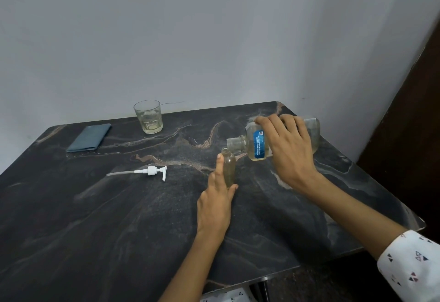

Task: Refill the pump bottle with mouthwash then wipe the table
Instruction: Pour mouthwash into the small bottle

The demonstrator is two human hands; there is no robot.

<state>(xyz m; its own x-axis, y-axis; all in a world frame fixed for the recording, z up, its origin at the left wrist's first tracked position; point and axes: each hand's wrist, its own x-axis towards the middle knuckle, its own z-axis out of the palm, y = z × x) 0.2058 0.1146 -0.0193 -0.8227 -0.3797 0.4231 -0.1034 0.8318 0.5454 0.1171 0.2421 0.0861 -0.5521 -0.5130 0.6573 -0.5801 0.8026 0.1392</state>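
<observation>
Pouring setup seen from the head cam: the right hand [289,149] is wrapped over a big clear mouthwash bottle [259,143], fingers curled down around its body, tipping it on its side so the open neck points left, right above the mouth of a small pump bottle [229,169]. That little bottle stands upright on the dark marble-look table [95,218], a bit right of center, and looks partly filled with a pale yellowish liquid. The left hand [217,204] steadies it, thumb on one side and fingers on the other, gripping the lower part. I can't tell if liquid is actually flowing between the two necks, it's too blurry there.

The white pump head [147,172] with its long dip tube lies flat on the table, off to the left of the small bottle and well apart from it. Farther back there's a glass tumbler [148,116] with a bit of pale liquid, and left of that a folded blue-grey cloth [90,137] lying flat near the far left edge. A white patterned sleeve [412,268] shows at the near right.
</observation>
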